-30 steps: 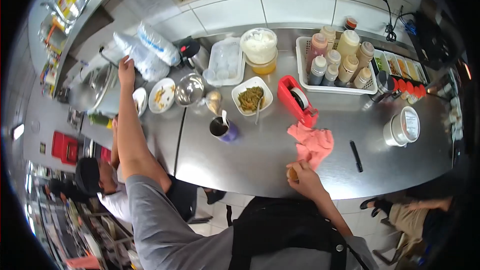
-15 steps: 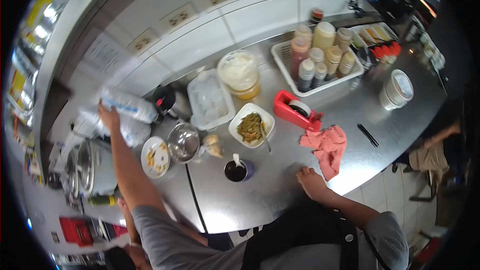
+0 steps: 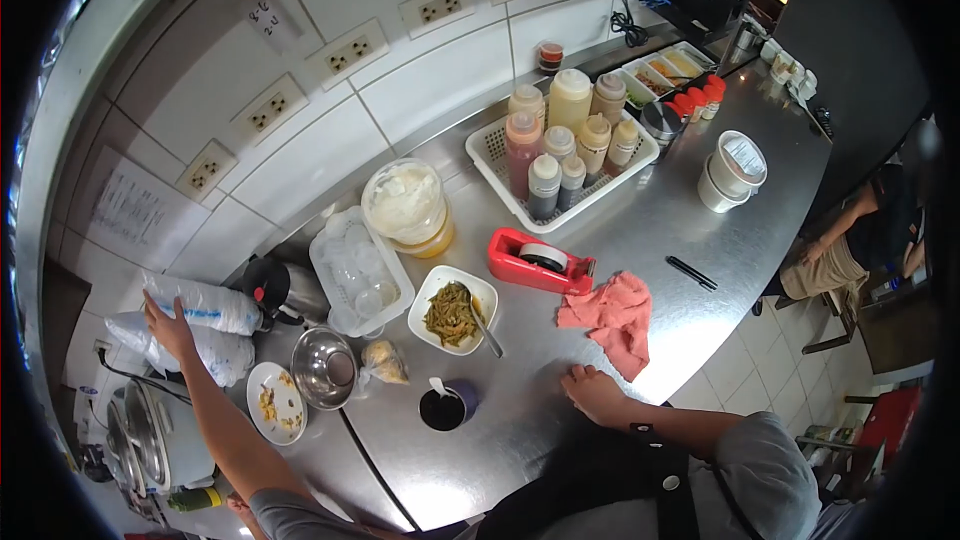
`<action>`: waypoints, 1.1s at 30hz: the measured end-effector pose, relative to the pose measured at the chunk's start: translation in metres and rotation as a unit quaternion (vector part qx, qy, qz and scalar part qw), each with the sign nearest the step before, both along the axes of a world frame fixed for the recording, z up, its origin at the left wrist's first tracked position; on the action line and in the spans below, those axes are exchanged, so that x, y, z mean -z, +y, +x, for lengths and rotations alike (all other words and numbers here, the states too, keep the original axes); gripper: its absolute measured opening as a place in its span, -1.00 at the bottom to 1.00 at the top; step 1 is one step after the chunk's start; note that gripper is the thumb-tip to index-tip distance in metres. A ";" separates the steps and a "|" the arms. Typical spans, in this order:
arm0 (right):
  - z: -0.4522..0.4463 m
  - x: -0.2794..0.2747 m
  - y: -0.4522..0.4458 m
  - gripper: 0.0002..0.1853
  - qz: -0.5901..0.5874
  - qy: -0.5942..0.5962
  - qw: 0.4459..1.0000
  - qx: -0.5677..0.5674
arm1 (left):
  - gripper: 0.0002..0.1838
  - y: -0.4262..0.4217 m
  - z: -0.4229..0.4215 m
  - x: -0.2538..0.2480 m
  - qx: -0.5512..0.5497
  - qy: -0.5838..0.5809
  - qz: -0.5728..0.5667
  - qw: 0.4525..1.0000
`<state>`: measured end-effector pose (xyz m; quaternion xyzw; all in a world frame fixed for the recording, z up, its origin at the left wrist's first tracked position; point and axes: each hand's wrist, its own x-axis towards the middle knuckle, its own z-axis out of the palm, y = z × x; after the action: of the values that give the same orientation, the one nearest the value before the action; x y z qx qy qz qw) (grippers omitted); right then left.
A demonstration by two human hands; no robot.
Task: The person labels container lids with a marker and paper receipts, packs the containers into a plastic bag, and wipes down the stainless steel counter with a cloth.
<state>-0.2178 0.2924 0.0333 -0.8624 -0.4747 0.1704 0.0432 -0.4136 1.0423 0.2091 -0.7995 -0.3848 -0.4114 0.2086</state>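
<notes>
My left hand (image 3: 170,328) is stretched to the far left, its fingers apart and resting against a clear plastic-wrapped pack (image 3: 215,306) of white items. A second wrapped pack (image 3: 213,354) lies just below it. My right hand (image 3: 595,393) rests on the steel counter (image 3: 545,370) near the front edge, fingers curled in, with nothing visible in them. Beyond it lies a crumpled pink cloth (image 3: 612,318). A dark cup (image 3: 447,406) with a white spoon stands between my arms. Behind the cup is a square white bowl (image 3: 440,282) of cooked greens with a metal spoon.
Nearby are a plate of scraps (image 3: 275,430), a steel bowl (image 3: 325,360), a small bag (image 3: 384,362), a container basket (image 3: 365,275), a tub (image 3: 408,208), a red tape dispenser (image 3: 538,262), a bottle basket (image 3: 555,218) and stacked tubs (image 3: 732,175). Another person (image 3: 865,225) is at right.
The camera view has shifted, so the counter items appear further left and mostly lower. My left hand stays at the wrapped packs, and my right hand stays curled on the counter.
</notes>
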 end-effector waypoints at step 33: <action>0.002 0.021 -0.015 -0.62 0.045 -0.002 0.999 -0.021 | -0.64 0.055 -0.027 -0.071 -0.031 0.154 -0.118 0.980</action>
<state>-0.2161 0.2769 0.0121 -0.8496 -0.5002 0.1479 0.0776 -0.4402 1.0974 0.2799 -0.8600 -0.4184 -0.2283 0.1821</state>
